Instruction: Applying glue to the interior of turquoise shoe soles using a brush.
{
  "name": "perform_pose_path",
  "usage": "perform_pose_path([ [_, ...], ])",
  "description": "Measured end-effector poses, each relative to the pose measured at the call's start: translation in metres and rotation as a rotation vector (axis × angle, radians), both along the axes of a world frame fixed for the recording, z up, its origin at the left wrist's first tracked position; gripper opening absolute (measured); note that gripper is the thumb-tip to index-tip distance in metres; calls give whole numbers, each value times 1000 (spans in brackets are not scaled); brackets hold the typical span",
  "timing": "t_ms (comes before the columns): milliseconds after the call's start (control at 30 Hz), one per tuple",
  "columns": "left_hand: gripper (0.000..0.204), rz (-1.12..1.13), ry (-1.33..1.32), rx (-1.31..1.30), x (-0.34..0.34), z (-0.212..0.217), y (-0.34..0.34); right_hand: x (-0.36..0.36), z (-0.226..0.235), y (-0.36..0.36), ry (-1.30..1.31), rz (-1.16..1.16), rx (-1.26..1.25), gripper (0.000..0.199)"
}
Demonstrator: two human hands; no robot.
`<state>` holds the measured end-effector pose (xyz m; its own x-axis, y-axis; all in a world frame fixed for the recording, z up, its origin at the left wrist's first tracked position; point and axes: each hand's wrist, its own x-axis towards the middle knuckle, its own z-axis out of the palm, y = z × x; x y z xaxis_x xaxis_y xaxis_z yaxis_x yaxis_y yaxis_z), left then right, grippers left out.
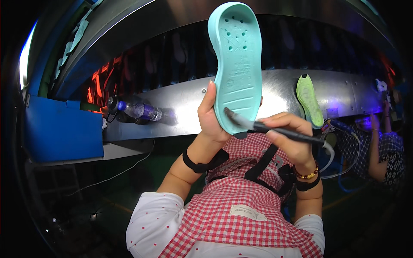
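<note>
A turquoise shoe sole (239, 69) is held up over the metal bench, its hollow inner side facing me, with several small holes at the far end. My left hand (211, 111) is closed round its near end, thumb along the left edge and the other fingers mostly hidden behind it. In my right hand (288, 133) is a brush (275, 130) with a black handle and a pale tube at its back end. Its bristles lie over the near part of the sole, seemingly touching it; they are slightly blurred.
On the metal bench (185, 94) stands a yellow-green shoe sole (309, 99) to the right; a clear bottle (142, 111) lies to the left. A blue box (62, 129) is at the far left. Another person's arm (377, 157) shows at the right. Beyond is a dark conveyor opening with an orange glow.
</note>
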<state>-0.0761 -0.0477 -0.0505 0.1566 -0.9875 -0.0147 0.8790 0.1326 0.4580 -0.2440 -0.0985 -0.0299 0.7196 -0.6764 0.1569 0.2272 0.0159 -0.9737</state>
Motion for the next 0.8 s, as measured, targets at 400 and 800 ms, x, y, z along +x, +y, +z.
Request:
perform_pose_path([
  [400,61,-98,-98,-39,22,10,-10,-3,21,-25,54,161,-432,19],
  [800,42,-545,-301,355,26,27,-7,-17,32,-37,192,448,-709,18],
])
